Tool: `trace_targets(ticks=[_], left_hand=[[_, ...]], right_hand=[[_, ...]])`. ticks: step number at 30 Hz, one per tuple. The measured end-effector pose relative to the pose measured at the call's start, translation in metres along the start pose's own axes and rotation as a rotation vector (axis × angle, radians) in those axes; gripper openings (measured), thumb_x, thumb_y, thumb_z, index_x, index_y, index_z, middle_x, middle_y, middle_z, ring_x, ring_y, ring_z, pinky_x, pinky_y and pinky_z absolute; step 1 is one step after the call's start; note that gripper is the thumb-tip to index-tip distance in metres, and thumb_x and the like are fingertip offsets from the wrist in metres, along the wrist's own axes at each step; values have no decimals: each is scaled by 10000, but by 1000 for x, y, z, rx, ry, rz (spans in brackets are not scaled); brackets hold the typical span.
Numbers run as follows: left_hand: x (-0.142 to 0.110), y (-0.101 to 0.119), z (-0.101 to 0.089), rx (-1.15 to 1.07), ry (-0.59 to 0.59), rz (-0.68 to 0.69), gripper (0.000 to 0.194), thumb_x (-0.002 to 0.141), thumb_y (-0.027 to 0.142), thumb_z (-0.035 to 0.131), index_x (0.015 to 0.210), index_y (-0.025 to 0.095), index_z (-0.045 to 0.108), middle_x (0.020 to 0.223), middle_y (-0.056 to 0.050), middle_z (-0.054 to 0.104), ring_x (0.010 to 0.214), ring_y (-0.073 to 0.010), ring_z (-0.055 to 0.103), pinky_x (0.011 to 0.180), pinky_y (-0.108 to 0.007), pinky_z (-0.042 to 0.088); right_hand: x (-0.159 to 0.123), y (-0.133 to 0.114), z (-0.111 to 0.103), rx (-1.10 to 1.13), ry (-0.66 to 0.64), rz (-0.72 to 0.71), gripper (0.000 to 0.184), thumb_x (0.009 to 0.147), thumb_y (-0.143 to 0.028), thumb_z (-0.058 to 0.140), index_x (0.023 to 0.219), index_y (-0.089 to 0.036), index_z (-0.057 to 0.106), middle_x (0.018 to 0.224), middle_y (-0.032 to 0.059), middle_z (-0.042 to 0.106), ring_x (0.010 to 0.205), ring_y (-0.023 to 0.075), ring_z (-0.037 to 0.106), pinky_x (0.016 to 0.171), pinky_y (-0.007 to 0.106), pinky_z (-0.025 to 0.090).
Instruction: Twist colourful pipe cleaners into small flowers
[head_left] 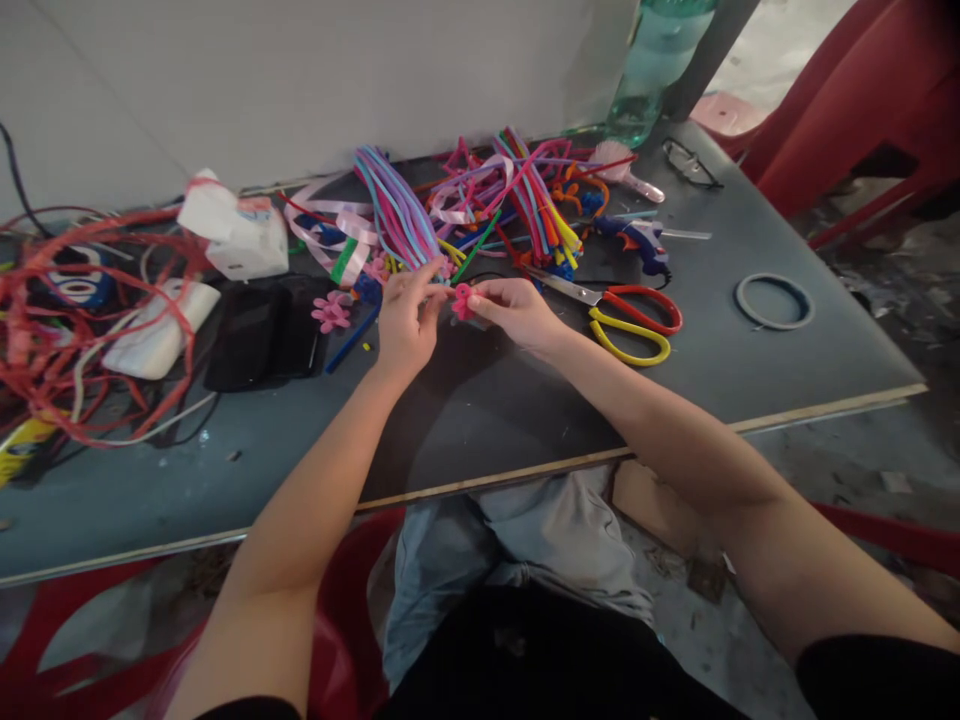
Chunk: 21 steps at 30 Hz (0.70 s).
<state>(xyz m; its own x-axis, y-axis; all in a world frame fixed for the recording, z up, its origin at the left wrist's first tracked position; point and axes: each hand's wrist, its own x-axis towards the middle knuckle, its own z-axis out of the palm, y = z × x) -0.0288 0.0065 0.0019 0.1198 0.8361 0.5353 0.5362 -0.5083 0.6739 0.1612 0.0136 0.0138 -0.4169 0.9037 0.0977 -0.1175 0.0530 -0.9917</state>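
Against a pale wall (300, 80) stands a dark table (510, 410), and I sit right at its edge with my legs under it. My right hand (517, 312) pinches some bright pink loops (463, 303) between thumb and finger, up over the table, in front of my tummy. My left hand (405, 325) is just beside them, with its fingers bent and close together, but I cannot tell if they grip anything. Behind my hands lies a big bunch of blue and purple fuzzy sticks (394, 205). To its right is a red and yellow bunch (547, 215), with a green stick (480, 245) poking out between the two. Near my left hand sit a light pink flower (332, 312) and a blue stick (352, 340). Further left are a black phone (247, 335), a tissue pack (247, 240), a white box (161, 330) and a big mess of red strips (142, 219). On my right, the scissors (634, 322) lie with one red handle and one yellow handle. Past them are a glue gun (630, 240), a brush (615, 165) and some glasses (690, 163). A gray ring (775, 325) lies flat, well apart from the rest. A green bottle (660, 60) stands at the back, near a red chair (855, 110).
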Motion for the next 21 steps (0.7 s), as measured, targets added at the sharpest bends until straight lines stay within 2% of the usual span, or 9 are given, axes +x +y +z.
trace_targets(ticks=[3, 5, 8, 11, 17, 21], left_hand=[[2, -6, -8, 106, -59, 147, 358, 995, 530, 539, 1145, 296, 765, 909, -66, 741, 1022, -238, 627, 1055, -416, 479], [1, -9, -14, 143, -73, 207, 297, 982, 504, 581, 1075, 307, 781, 917, -62, 742, 1031, -246, 638, 1036, -432, 483], [-2, -11, -19, 184, -100, 229, 245, 961, 482, 634, 1055, 308, 779, 938, -56, 750, 1071, -259, 647, 1027, -447, 480], [-3, -12, -20, 211, -120, 258, 261, 981, 474, 600, 1027, 290, 779, 954, -65, 751, 1067, -258, 660, 1016, -438, 480], [-2, -4, -14, 257, -142, 294, 367, 990, 547, 518, 951, 275, 761, 902, -77, 734, 1079, -283, 642, 1015, -449, 460], [2, 12, -15, 214, -142, 231, 299, 964, 484, 555, 881, 270, 747, 817, -65, 683, 1044, -288, 614, 1023, -480, 443]], right_hand=[[-2, -9, -6, 17, -156, 123, 496, 753, -596, 837, 802, -137, 656, 750, 25, 700, 680, 96, 689, 478, 153, 421], [-3, -13, -9, 50, -220, 173, 461, 775, -546, 843, 784, -133, 637, 693, 3, 667, 622, 86, 679, 425, 139, 390], [-3, -15, -12, 87, -244, 180, 435, 793, -510, 841, 758, -131, 631, 622, -29, 618, 530, 53, 609, 381, 131, 350], [-2, -15, -13, 69, -268, 172, 416, 789, -486, 850, 764, -120, 654, 618, -31, 611, 509, 41, 570, 377, 132, 341], [-2, -19, -15, -77, -323, 67, 461, 754, -557, 845, 760, -126, 681, 588, -29, 599, 500, 48, 521, 404, 158, 349], [-4, -26, -15, -213, -273, -69, 414, 814, -539, 785, 766, -136, 705, 638, -3, 652, 521, 61, 512, 471, 195, 387]])
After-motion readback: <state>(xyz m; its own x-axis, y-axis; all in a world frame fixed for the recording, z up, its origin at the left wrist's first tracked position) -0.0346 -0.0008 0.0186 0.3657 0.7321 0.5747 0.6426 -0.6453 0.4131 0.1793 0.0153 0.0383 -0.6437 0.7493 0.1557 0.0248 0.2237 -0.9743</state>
